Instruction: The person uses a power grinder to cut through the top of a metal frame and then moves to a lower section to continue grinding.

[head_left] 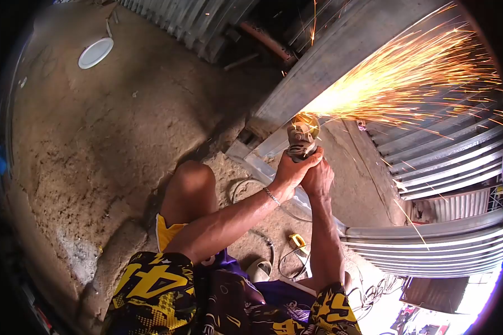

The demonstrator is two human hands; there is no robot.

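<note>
An angle grinder (302, 137) with a yellowish guard is pressed to the edge of a long grey metal beam (324, 64). Bright sparks (397, 84) stream from the contact, fanning to the upper right. My left hand (292, 172), with a bracelet at its wrist, is closed around the grinder's body just behind its head. Close beside it, my right hand (318, 177) is wrapped round the body further back, partly overlapping the left. The spinning disc is lost in the glare, and the rear of the grinder is hidden by the hands.
Several corrugated metal sheets (452, 167) stand at the right. Cables (369, 296) lie coiled on the ground, and a yellow-handled tool (298, 241) lies near my legs. A white round lid or dish (95, 53) lies on the dirt floor (112, 128). My bent knee (193, 184) is left of the beam.
</note>
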